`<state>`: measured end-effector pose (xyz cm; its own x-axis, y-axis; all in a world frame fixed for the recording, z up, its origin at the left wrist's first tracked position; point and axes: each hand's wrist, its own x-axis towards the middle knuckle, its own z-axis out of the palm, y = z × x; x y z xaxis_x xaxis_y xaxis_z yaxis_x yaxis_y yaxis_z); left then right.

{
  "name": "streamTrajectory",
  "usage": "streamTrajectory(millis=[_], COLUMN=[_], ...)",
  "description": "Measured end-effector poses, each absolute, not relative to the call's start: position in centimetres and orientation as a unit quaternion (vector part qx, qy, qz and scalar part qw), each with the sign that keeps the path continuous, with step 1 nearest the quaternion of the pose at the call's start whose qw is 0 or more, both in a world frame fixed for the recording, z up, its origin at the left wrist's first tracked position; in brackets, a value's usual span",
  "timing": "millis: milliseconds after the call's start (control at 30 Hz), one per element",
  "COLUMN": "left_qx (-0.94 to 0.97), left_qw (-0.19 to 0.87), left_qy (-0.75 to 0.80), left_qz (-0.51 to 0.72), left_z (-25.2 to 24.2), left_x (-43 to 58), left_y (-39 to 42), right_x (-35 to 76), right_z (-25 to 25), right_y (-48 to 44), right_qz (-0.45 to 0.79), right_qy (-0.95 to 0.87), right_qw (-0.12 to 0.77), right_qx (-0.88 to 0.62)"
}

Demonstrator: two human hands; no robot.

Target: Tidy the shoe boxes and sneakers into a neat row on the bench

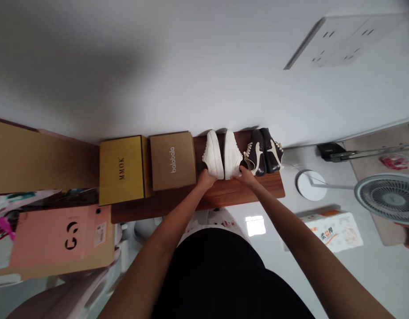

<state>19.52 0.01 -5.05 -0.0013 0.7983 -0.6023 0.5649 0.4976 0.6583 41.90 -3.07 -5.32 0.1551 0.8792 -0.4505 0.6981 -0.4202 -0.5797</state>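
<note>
The left white shoe (215,155) and the right white shoe (231,156) are over a narrow wooden shelf (237,192) set against the wall (191,66); whether they bear on the wood or are slightly lifted, I cannot tell. The left hand (206,179) has its fingers closed on the near end of the left shoe, and the right hand (245,176) grips the near end of the other. That end is probably the heel, a natural place to hold since it is closest to the body and the wall blocks the far side. The soles face each other with a thin gap between — an arrangement that likely keeps the pair narrow and matches the dark shoes (255,153) just to the right, which lie almost sole to sole.

Those dark shoes leave little room beside the right hand. On the other side, the brown box (173,173) marked "balabala" limits the left, with the yellow box (121,190) next to it. Farther off — and clear of both arms — are the fan (393,199), a white pack (347,230) on the floor and a pink box (51,235).
</note>
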Motion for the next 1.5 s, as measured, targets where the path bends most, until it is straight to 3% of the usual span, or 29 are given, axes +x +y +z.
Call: streamTrajectory(millis=[300, 633, 900, 1133, 1333, 1500], left_qx=[0.586, 0.708, 0.686, 0.658, 0.685, 0.686], left_qw=[0.446, 0.390, 0.395, 0.398, 0.371, 0.364], left_qy=[0.671, 0.589, 0.611, 0.635, 0.627, 0.630], left_qz=[0.092, -0.024, 0.027, 0.080, 0.000, 0.013], left_z=[-3.0, -1.1, -1.3, -1.6, -1.5, -1.5], left_x=[19.0, 21.2, 22.7, 22.9, 23.1, 23.3], left_y=[1.2, 0.4, -0.4, 0.2, 0.3, 0.3], right_x=[42.8, 41.1, 37.8, 36.9, 36.4, 35.9], right_z=[-4.5, -1.9, -0.8, -1.1, -1.5, -1.7], right_y=[-1.9, -1.7, -1.4, -0.7, -0.5, -0.3], right_qz=[0.423, 0.295, 0.240, 0.228, 0.231, 0.243], right_qy=[-0.582, -0.699, -0.733, -0.736, -0.733, -0.723], right_qw=[0.145, -0.013, -0.122, -0.136, -0.135, -0.139], right_qx=[-0.679, -0.652, -0.624, -0.623, -0.625, -0.632])
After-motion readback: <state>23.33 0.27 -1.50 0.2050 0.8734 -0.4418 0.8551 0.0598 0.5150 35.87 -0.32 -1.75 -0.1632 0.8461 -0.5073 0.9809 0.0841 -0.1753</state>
